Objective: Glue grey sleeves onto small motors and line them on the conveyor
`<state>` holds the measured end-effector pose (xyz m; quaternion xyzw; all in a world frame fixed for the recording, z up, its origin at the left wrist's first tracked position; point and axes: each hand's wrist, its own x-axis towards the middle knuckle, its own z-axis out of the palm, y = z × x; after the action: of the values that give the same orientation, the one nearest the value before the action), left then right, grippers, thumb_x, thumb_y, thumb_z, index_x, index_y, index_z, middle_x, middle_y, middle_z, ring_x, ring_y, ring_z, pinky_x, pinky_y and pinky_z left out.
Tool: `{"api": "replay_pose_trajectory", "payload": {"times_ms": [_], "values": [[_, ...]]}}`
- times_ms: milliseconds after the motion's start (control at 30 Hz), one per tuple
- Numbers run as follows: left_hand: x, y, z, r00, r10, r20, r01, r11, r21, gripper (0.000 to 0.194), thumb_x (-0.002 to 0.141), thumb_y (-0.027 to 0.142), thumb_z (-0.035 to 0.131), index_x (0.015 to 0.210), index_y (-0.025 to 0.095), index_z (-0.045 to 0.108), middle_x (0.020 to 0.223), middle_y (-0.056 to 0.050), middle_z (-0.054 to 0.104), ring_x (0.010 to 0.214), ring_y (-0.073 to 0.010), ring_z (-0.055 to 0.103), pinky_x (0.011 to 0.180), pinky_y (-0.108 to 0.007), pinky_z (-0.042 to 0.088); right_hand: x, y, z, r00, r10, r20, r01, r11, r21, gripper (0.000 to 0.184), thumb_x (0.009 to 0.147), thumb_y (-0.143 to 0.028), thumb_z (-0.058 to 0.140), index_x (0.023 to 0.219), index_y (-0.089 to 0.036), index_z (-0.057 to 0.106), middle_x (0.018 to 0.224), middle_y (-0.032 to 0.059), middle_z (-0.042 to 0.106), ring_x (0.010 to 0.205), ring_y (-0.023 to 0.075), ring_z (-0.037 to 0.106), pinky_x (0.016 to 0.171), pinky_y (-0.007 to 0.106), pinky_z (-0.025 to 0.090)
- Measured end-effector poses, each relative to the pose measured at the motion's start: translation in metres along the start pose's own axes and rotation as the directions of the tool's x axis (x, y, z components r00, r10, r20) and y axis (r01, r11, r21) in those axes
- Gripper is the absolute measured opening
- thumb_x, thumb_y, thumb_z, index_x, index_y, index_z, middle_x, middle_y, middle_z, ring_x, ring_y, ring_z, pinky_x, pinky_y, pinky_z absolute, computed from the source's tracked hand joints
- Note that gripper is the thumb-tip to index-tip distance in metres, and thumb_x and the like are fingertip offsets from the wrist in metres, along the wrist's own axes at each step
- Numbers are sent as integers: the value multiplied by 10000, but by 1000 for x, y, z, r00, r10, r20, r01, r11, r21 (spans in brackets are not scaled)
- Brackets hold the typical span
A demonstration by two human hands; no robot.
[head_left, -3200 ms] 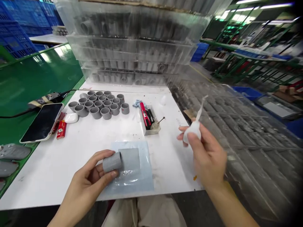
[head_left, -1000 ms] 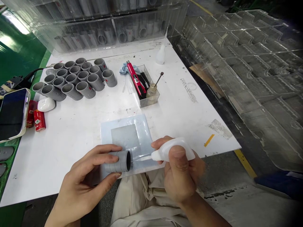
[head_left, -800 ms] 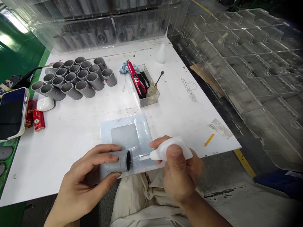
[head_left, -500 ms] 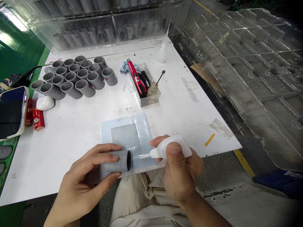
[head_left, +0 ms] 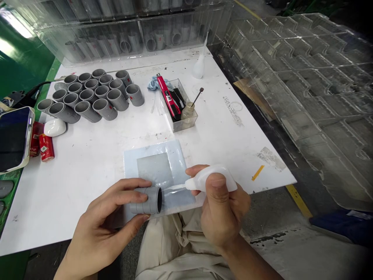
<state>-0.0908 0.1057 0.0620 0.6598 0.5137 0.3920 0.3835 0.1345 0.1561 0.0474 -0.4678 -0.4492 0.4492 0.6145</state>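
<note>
Grips tube (head_left: 153, 202) in left hand (head_left: 100, 221), on its side, with fingers over the upper side and thumb along the lower; turns tube's mouth toward right hand (head_left: 221, 216). Grasps bottle (head_left: 201, 180) in right hand, with thumb laid on its upper side; aims thin nozzle (head_left: 176, 187) leftward at upper edge of mouth. Cannot tell tip contact from a slight gap. Find tube over near part of blue sheet (head_left: 177, 159), close to front edge of table (head_left: 72, 167); cannot tell resting from held just clear. Read step in hand as dispensing, or lining up to dispense, from bottle at tube's rim or just inside. See no drop or bead at this size; leave contents unnamed. Cannot judge squeeze from thumb alone. For next move, judge as needed: steady left grip, tip set exactly on chosen spot, light even pressure, then perhaps a slow turn of tube to present fresh rim, if working all round. Watch for excess flow and for smearing onto left fingertips, near behind rim. Note also standing tubes (head_left: 90, 114) grouped at far left of table, several bearing red marks; box (head_left: 184, 125) with red cutter (head_left: 169, 99) and jar (head_left: 187, 112); second bottle (head_left: 198, 68) upright near far right corner. Cannot sort treated from untreated among standing tubes.
</note>
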Motion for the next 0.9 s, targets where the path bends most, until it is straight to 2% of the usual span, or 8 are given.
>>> {"api": "replay_pose_trajectory", "payload": {"times_ms": [200,333,500,600,667,733,833,900], "values": [[0,0,-1,1000,-1,-1,1,1000,8,434,969,17,690,1248,349,711,1365,-27,733,1285,-177,700,1028,-247,595,3,-5,3,999,-16,-30,16,1000,14,348,1076,-504,677,931,-252,868,777,19,792,601,151,665,558,275,547],[0,-1,0,1000,-7,-9,7,1000,3,409,972,48,708,1239,357,724,1370,-19,740,1292,-178,704,1038,-246,596,5,-5,2,999,-10,-50,13,998,63,434,1057,-574,677,890,-218,860,754,47,780,585,177,656,536,312,536],[-3,-3,2,984,-113,-135,109,993,-31,569,948,142,803,1441,396,675,1358,-5,757,1253,-168,723,1027,-205,596,2,-13,0,996,-45,-82,54,992,115,407,1050,-595,671,899,-264,854,772,63,788,532,201,628,490,363,504],[-3,-4,2,974,-115,-198,112,993,-24,513,951,169,813,1403,399,735,1406,0,724,1313,-185,686,1040,-207,590,0,-20,0,992,-68,-110,79,993,92,389,1032,-609,687,892,-285,848,809,72,798,509,215,611,442,383,471],[-3,-4,3,965,-125,-231,110,991,-77,515,970,153,791,1413,409,729,1422,5,729,1344,-192,676,1070,-232,590,0,-22,1,984,-90,-154,104,991,85,409,1025,-626,685,877,-280,844,817,68,799,500,213,602,425,387,459],[-2,-4,3,962,-125,-244,91,985,-146,530,973,108,776,1409,405,721,1420,2,745,1357,-202,680,1080,-267,601,2,-21,1,977,-94,-192,108,992,63,447,1022,-655,676,860,-272,839,815,65,800,513,211,613,463,396,503],[0,-3,3,969,-103,-223,62,981,-182,465,961,39,759,1297,361,758,1400,-22,748,1364,-208,674,880,-208,640,5,-19,0,975,-69,-211,79,996,39,495,1013,-687,671,836,-254,835,790,72,792,540,214,638,509,400,550],[2,-1,2,974,-90,-205,55,984,-170,381,949,28,764,1178,332,776,1367,-28,755,1360,-202,671,757,-166,615,5,-18,0,982,-56,-178,66,997,47,464,1017,-657,685,850,-253,841,795,82,792,569,219,657,504,388,550]]}}
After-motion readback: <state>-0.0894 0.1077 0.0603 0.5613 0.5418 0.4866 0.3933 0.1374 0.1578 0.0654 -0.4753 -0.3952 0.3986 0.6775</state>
